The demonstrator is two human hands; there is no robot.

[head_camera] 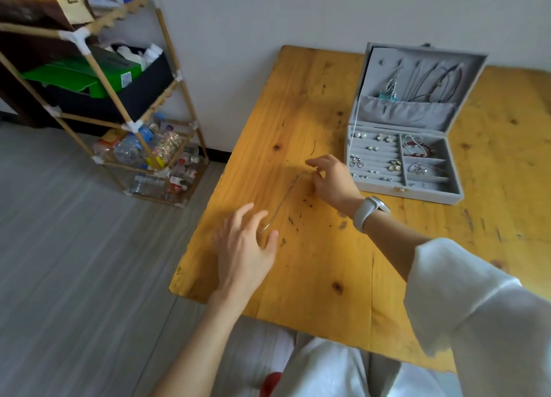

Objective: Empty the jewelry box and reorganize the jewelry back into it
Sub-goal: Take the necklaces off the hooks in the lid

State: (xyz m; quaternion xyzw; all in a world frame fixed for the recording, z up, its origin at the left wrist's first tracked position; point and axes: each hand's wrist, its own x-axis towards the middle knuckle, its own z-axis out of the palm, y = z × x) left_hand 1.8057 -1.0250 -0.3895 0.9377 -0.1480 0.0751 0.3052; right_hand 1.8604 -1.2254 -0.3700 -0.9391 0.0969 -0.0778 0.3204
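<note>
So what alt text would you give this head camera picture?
Two bare hands, left hand and right hand, stretch a thin chain necklace across a yellow wooden table. An open grey jewelry box, still holding jewelry, sits beyond the right hand.

I see soft, even daylight over the table, with only faint shadows. No glare. The bamboo shelf left of the table bows from wide-angle distortion, and detail there looks slightly smeared.
</note>
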